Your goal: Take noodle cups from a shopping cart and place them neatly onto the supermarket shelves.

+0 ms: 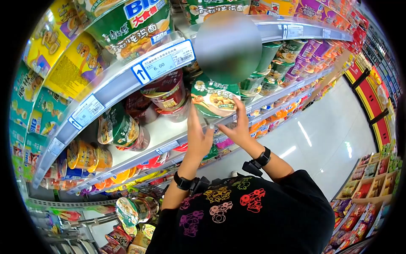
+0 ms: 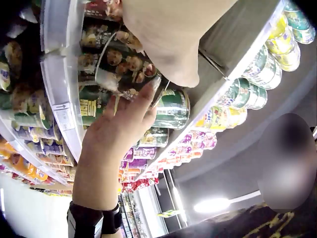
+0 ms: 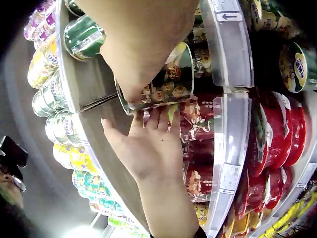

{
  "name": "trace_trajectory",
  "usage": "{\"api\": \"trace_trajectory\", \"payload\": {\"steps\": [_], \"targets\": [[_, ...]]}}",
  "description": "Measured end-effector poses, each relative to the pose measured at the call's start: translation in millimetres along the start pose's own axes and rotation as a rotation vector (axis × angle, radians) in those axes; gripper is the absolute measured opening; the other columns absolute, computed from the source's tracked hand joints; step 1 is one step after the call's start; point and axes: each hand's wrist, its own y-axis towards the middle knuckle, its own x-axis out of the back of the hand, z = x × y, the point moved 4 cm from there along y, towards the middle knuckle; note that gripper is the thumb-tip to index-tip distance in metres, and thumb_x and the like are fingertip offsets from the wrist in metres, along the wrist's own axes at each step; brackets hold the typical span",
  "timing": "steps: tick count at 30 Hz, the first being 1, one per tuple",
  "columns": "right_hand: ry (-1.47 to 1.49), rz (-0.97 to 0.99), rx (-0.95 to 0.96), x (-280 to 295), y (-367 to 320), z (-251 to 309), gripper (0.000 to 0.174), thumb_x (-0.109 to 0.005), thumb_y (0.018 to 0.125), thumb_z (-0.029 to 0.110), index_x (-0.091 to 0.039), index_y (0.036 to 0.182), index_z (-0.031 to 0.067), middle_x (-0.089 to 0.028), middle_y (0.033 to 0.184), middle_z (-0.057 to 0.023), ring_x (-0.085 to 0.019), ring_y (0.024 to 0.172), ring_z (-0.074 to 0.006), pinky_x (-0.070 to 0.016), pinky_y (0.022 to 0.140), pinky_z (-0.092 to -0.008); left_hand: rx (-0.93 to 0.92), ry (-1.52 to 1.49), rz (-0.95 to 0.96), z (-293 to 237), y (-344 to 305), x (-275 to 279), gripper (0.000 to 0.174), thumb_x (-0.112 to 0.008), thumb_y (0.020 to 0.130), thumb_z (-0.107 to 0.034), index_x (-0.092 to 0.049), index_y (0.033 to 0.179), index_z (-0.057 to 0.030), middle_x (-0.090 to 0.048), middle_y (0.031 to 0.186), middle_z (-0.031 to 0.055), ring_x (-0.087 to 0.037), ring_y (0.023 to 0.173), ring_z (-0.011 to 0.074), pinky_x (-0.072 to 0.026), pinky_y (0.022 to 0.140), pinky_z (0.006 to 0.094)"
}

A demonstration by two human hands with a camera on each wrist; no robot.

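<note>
Green instant-noodle bowl held between two hands at the front edge of a shop shelf.
The sealed bowl looks light, with a thin wall that may dent and slippery film, so the rim and base seem the safest places to hold. The left hand props it from the lower left with straight fingers. The right hand presses its right side, fingers spread. Red noodle bowls stand to the left.
</note>
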Motion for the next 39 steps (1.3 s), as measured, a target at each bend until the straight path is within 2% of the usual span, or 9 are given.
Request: {"api": "trace_trajectory", "payload": {"steps": [3, 7, 12, 16, 21, 27, 31, 36, 39], "targets": [[0.329, -0.126, -0.022, 6, 6, 24, 0.090, -0.079, 0.068, 0.007, -0.026, 0.141, 0.0064, -0.044, 0.131, -0.0159, -0.049, 0.118, -0.0240, -0.0418, 0.100, -0.0352, -0.140, 0.220, 0.024, -18, -7, 13, 0.078, -0.052, 0.088, -0.044, -0.026, 0.140, 0.0077, -0.034, 0.143, 0.0269, -0.033, 0.133, 0.0397, -0.0207, 0.110, 0.0493], [0.824, -0.071, -0.488, 18, 15, 17, 0.069, -0.070, 0.079, 0.005, -0.033, 0.137, 0.0075, -0.049, 0.126, -0.0113, -0.054, 0.105, -0.0157, -0.0497, 0.085, -0.0273, -0.377, 0.382, 0.172, -56, 8, 27, 0.081, -0.055, 0.083, -0.051, -0.031, 0.141, 0.0009, -0.046, 0.139, 0.0147, -0.041, 0.131, 0.0319, -0.0207, 0.109, 0.0521], [1.095, 0.279, -0.864, 20, 11, 27, 0.055, -0.052, 0.093, 0.040, -0.037, 0.135, 0.0079, -0.061, 0.113, -0.0177, -0.064, 0.096, -0.0279, -0.0542, 0.082, -0.0394, -0.339, 0.075, 0.450, -68, 42, 63, 0.093, -0.035, 0.079, -0.076, -0.043, 0.136, -0.0032, -0.051, 0.135, 0.0109, -0.042, 0.131, 0.0312, -0.0246, 0.108, 0.0519], [1.222, 0.628, -1.117, 1, -9, 43, 0.066, -0.034, 0.095, 0.057, -0.034, 0.137, 0.0058, -0.059, 0.117, -0.0260, -0.063, 0.102, -0.0349, -0.0559, 0.079, -0.0449, -0.055, -0.372, 0.523, -67, 57, 72, 0.104, -0.028, 0.079, -0.081, -0.041, 0.136, 0.0041, -0.050, 0.134, 0.0196, -0.047, 0.127, 0.0304, -0.0313, 0.105, 0.0419], [1.723, 1.081, -1.022, -9, -35, 39, 0.083, -0.025, 0.092, 0.064, -0.024, 0.141, -0.0033, -0.050, 0.118, -0.0392, -0.063, 0.100, -0.0380, -0.0593, 0.065, -0.0347, 0.118, -0.663, 0.456, -65, 59, 71, 0.095, -0.041, 0.081, -0.074, -0.041, 0.135, 0.0051, -0.058, 0.122, 0.0210, -0.060, 0.107, 0.0234, -0.0457, 0.091, 0.0323], [1.553, 1.329, -0.871, -13, -60, 32, 0.075, -0.029, 0.094, 0.059, -0.020, 0.144, 0.0035, -0.043, 0.128, -0.0380, -0.060, 0.104, -0.0403, -0.0589, 0.070, -0.0382, 0.106, -0.742, 0.622, -75, 56, 68, 0.085, -0.045, 0.085, -0.067, -0.047, 0.131, 0.0044, -0.062, 0.115, 0.0205, -0.062, 0.104, 0.0240, -0.0468, 0.090, 0.0322], [1.303, 1.021, -0.898, -6, -45, 41, 0.074, -0.031, 0.093, 0.060, -0.016, 0.147, 0.0112, -0.044, 0.135, -0.0255, -0.051, 0.118, -0.0404, -0.0558, 0.081, -0.0451, 0.179, -0.704, 0.484, -73, 49, 70, 0.082, -0.046, 0.085, -0.065, -0.048, 0.130, 0.0038, -0.060, 0.117, 0.0201, -0.059, 0.108, 0.0239, -0.0448, 0.093, 0.0328], [1.422, 0.515, -1.190, -14, -11, 42, 0.060, -0.035, 0.097, 0.052, -0.033, 0.142, 0.0126, -0.047, 0.137, -0.0125, -0.051, 0.121, -0.0317, -0.0524, 0.087, -0.0476, 0.222, -0.649, 0.270, -66, 38, 56, 0.077, -0.063, 0.083, -0.043, -0.035, 0.139, 0.0018, -0.050, 0.131, 0.0203, -0.048, 0.123, 0.0260, -0.0401, 0.099, 0.0342], [1.194, 0.450, -1.154, -3, 7, 37, 0.053, -0.040, 0.097, 0.047, -0.046, 0.133, 0.0091, -0.054, 0.130, -0.0111, -0.058, 0.113, -0.0247, -0.0534, 0.084, -0.0419, 0.032, -0.387, 0.453, -76, 29, 50, 0.115, -0.086, 0.059, -0.028, -0.015, 0.146, -0.0005, -0.038, 0.142, 0.0208, -0.035, 0.133, 0.0317, -0.0286, 0.108, 0.0400]]}}
